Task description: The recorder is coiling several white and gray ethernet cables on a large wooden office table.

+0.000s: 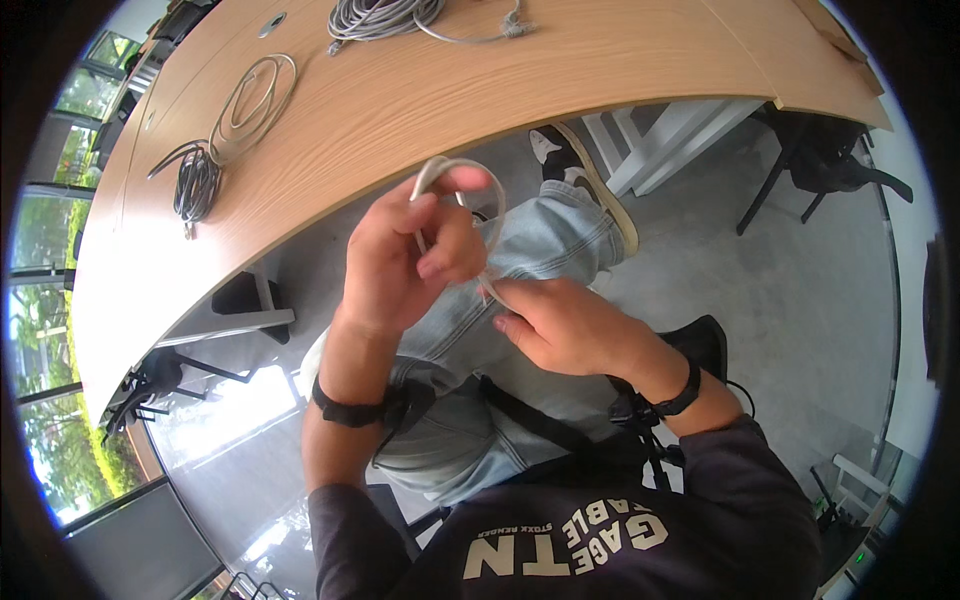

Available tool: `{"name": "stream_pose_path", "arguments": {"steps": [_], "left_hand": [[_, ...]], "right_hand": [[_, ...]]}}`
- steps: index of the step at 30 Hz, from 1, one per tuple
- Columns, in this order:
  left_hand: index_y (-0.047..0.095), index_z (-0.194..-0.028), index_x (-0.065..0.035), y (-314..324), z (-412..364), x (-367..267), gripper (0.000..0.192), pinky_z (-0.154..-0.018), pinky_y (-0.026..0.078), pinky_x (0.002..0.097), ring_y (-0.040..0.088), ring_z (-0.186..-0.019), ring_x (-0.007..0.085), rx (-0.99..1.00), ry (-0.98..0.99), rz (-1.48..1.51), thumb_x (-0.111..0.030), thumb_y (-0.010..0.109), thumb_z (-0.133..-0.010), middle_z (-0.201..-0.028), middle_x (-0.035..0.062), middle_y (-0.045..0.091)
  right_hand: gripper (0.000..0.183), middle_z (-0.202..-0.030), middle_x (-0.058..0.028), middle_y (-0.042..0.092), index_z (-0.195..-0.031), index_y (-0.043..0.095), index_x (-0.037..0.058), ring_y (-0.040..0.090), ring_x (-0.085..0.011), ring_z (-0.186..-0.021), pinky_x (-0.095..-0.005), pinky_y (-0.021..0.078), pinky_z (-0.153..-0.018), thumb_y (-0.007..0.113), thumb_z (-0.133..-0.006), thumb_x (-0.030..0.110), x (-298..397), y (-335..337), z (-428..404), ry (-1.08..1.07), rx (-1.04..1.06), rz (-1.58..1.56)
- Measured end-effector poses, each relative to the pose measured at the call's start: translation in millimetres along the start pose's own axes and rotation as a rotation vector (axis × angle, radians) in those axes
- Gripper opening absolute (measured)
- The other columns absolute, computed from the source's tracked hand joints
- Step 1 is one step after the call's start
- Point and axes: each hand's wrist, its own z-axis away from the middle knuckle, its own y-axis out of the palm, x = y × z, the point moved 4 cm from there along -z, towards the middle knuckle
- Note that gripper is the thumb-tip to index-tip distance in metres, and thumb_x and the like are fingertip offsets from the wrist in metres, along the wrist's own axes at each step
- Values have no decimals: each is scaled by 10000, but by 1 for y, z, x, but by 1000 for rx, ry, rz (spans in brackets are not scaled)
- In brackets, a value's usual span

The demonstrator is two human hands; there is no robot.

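Above my lap, off the table's front edge, a light grey cable [501,214] runs in a small loop between my two hands. My left hand [420,247] is raised with its fingers curled around the upper part of the loop. Lower and to the right, my right hand [562,322] pinches the cable between thumb and fingers, close to the left hand's knuckles. The cable's ends are hidden or too small to make out. Both wrists wear black straps.
On the wooden table [420,97] lie a large grey cable coil [382,19], a loosely looped pale cable [281,97] and a bundled dark grey cable [196,184]. White table legs [675,146] stand beyond my knees. A black chair [817,150] is at the right.
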Motion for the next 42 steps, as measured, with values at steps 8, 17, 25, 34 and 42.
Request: {"name": "stream_pose_path", "arguments": {"steps": [8, 17, 25, 34, 42], "left_hand": [[434, -1437, 56, -17, 19, -53, 509, -527, 259, 269, 271, -482, 78, -140, 396, 168, -257, 371, -1040, -587, -43, 309], [413, -1397, 131, -14, 18, -65, 577, -494, 265, 192, 378, -518, 63, -633, 441, -890, -239, 405, -954, -699, 88, 609], [453, -1337, 76, 11, 6, -26, 378, -759, 520, 324, 674, -776, 227, -282, 255, -1512, -33, 509, -979, -804, 126, 680], [534, -1240, 13, 22, 8, -17, 392, -603, 501, 419, 653, -635, 363, -230, 259, -1883, -211, 654, -941, -683, 118, 650], [504, -1047, 11, 27, 8, 2, 566, -526, 463, 394, 588, -514, 313, -159, 324, -2003, -517, 647, -903, -567, 83, 561]], "right_hand": [[247, -760, -249, 664, -1068, 585, -46, 661, -463, -760, -539, 517, -682, 594, -943, 167, -23, 25, 9, 61, 213, 137], [207, -788, -145, 688, -1072, 619, 21, 672, -362, -651, -429, 528, -552, 643, -945, 182, 32, 3, 12, -105, 76, 270], [123, -728, -170, 646, -980, 593, 26, 654, -370, -640, -436, 495, -530, 616, -969, 146, 26, -23, 11, -146, -230, 6], [194, -670, -118, 600, -937, 650, -25, 546, -168, -561, -301, 419, -538, 580, -991, 147, -3, -62, 8, -28, -231, -56], [224, -715, -92, 630, -913, 641, -41, 533, -137, -613, -281, 416, -564, 585, -986, 163, 1, -92, 12, -83, -292, 53]]}}
